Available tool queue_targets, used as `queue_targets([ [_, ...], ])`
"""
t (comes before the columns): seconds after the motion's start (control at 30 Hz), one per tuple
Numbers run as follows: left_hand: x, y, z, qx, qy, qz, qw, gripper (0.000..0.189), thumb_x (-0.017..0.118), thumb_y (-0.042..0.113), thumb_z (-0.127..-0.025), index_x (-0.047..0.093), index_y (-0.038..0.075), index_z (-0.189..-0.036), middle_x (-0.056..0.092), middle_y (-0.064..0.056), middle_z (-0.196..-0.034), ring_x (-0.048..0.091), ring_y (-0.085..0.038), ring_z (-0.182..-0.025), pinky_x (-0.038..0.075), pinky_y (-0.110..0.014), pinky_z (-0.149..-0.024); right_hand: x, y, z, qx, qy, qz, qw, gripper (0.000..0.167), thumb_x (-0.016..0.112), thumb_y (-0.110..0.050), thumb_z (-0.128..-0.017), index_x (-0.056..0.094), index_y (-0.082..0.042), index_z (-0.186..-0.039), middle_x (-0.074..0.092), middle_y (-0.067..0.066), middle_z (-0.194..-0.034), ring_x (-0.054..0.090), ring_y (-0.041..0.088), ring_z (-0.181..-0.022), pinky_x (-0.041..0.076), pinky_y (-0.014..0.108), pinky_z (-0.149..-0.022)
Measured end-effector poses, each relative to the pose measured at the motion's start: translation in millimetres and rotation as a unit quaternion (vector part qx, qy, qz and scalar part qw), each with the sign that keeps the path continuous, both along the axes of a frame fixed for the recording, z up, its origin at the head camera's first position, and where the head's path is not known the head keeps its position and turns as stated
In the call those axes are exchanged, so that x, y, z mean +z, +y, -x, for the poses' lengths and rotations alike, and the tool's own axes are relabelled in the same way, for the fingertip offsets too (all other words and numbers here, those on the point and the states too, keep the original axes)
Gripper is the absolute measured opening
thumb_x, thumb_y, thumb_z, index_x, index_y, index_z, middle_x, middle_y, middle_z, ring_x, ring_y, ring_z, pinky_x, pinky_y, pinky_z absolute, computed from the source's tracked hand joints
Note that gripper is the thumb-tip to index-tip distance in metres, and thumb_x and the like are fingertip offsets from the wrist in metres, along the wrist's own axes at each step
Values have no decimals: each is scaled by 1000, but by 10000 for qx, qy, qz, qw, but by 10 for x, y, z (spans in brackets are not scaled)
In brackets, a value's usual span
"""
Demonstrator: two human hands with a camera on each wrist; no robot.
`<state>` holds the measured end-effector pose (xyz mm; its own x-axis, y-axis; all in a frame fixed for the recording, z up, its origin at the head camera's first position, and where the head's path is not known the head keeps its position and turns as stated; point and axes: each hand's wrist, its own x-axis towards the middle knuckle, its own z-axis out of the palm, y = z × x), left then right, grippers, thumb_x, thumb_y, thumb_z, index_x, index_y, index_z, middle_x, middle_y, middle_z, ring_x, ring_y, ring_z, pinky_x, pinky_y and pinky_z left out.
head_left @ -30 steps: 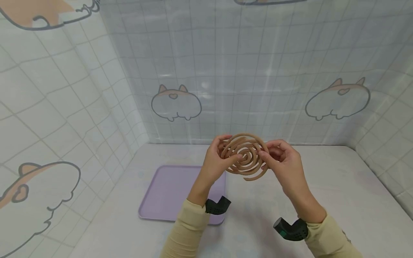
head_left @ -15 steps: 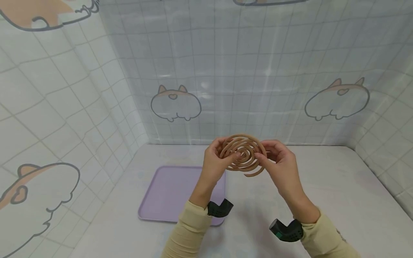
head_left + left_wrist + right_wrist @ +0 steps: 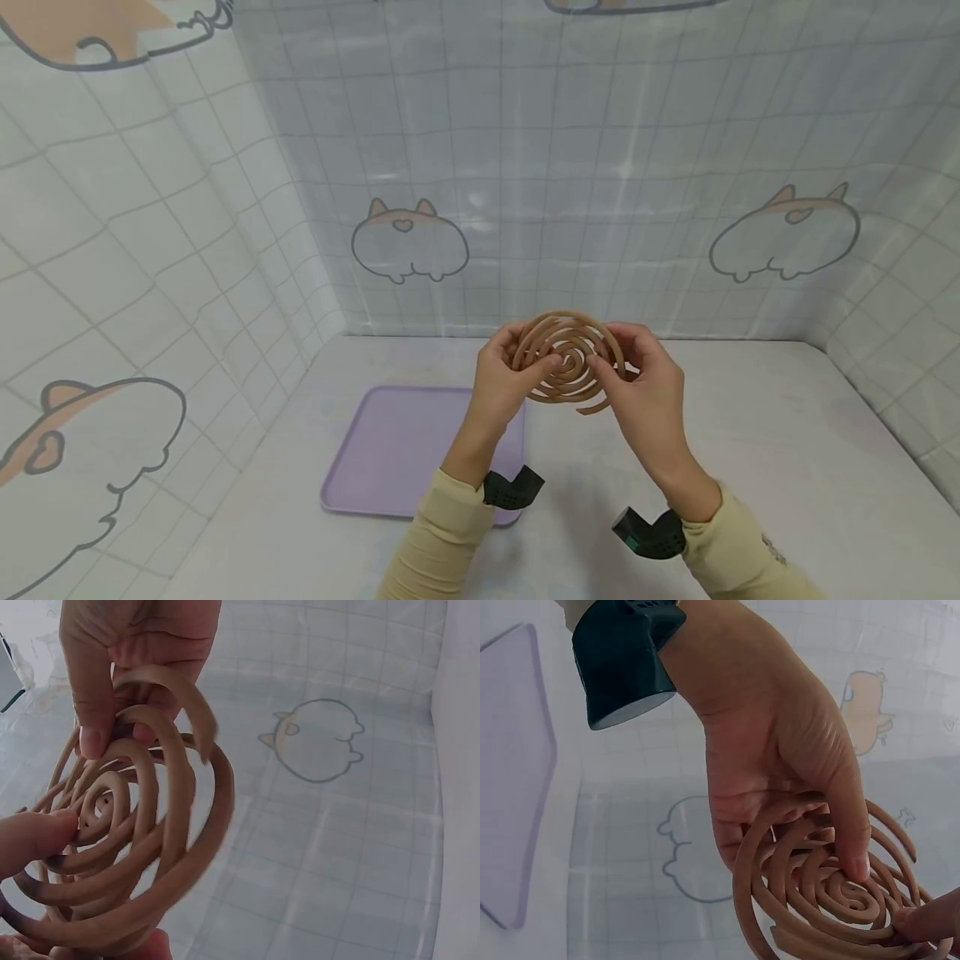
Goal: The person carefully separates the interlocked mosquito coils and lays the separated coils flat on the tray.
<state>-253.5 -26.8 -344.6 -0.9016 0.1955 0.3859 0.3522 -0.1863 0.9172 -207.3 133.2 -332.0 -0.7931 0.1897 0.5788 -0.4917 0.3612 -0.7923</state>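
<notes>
A pair of brown mosquito coils [image 3: 567,360], seemingly nested in each other, is held up in front of the chest, above the table. My left hand [image 3: 497,382] grips the left side, its thumb across the front near the spiral's centre and its fingers behind. From the other side my right hand [image 3: 651,398] pinches the rings, with its thumb [image 3: 851,844] pressed close to the centre. One loose end of the coil hangs at the lower right in the head view. In the left wrist view the rings [image 3: 201,855] stand apart in overlapping layers.
A light purple tray [image 3: 405,450] lies on the white table [image 3: 765,467], partly behind the left forearm. Tiled-pattern sheeting with cartoon dogs [image 3: 410,242] encloses the back and sides. Each wrist wears a black camera [image 3: 513,488].
My right hand has shifted left and its thumb has slid inward toward the spiral's centre. The coils' loose lower end has moved slightly right. My left hand keeps its grip.
</notes>
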Motion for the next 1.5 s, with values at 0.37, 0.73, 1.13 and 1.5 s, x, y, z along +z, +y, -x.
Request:
queue_targets([
  [0.37, 160, 51, -215, 1085, 728, 779, 9884, 36, 73, 5, -78, 52, -1, -107, 48, -12, -117, 53, -20, -94, 44, -25, -67, 10, -3, 29, -246, 282, 122, 9992, 24, 70, -2, -79, 64, -3, -102, 65, 7, -87, 61, 7, -75, 52, 16, -64],
  [0.73, 181, 36, -187, 816, 494, 1139, 9889, 14, 69, 7, -82, 62, -5, -83, 57, -15, -108, 48, -16, -84, 40, -19, -57, 45, 4, 8, -332, 281, 116, 9990, 20, 71, -4, -79, 65, -4, -98, 66, 6, -87, 62, 6, -76, 51, 16, -64],
  [1.13, 99, 7, -105, 576, 387, 784, 9945, 17, 69, 9, -82, 59, -4, -81, 41, -1, -64, 37, -8, -56, 31, -19, -50, 63, 8, 4, -331, 288, 101, 9990, 21, 72, -6, -78, 65, -3, -97, 66, 6, -87, 63, 5, -76, 52, 16, -64],
  [1.5, 96, 2, -133, -32, 567, 198, 9982, 36, 68, -5, -80, 45, -3, -108, 54, -15, -93, 56, -12, -71, 49, -21, -64, 97, 10, 0, -695, 565, -610, 9941, 23, 73, -7, -79, 64, -6, -100, 65, 3, -82, 58, 9, -68, 47, 10, -59],
])
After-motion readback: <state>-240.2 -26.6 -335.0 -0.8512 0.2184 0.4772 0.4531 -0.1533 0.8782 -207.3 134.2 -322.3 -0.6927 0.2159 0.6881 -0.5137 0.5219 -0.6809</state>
